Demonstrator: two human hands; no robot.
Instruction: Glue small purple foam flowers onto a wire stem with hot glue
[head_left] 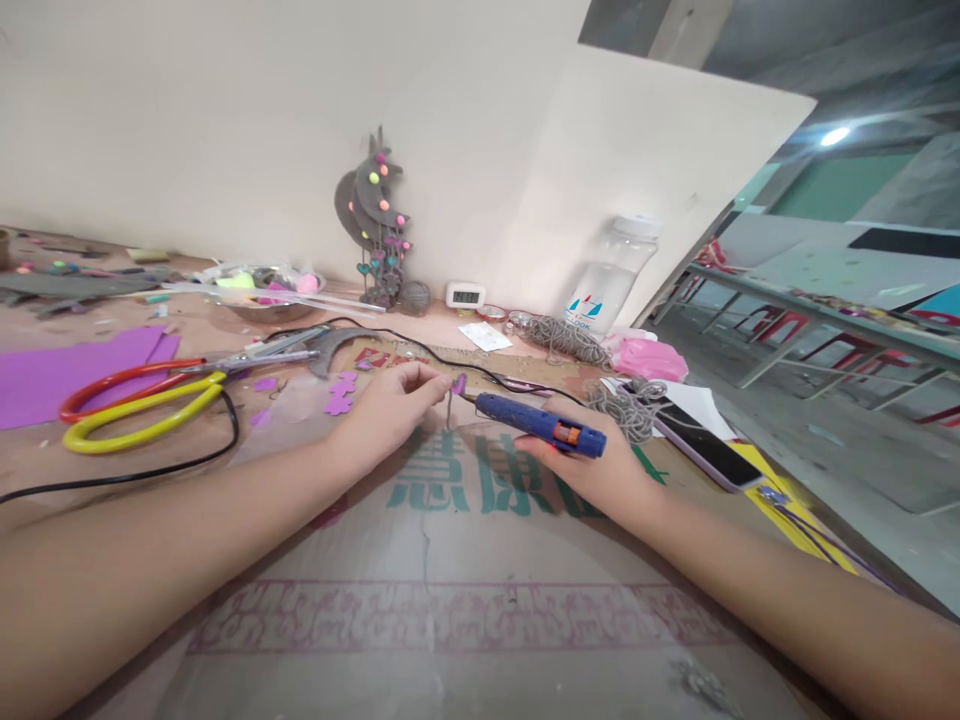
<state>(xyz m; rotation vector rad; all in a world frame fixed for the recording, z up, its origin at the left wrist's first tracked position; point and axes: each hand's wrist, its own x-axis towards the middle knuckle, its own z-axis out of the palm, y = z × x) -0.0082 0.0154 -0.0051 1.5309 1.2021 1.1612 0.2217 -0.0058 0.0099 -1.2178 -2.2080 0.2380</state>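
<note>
Left grip (397, 405) pinches the purple bit (460, 383), right grip (604, 455) hugs the glue gun (517, 412); dab its tip (469, 398) softly, clear of left grip

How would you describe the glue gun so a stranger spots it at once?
Find the large cardboard sheet with green characters. Just above them in view, the right hand grips the glue gun, its tip toward the left hand. Unlike the red-and-yellow-handled scissors, it is dark blue with an orange part.
</note>
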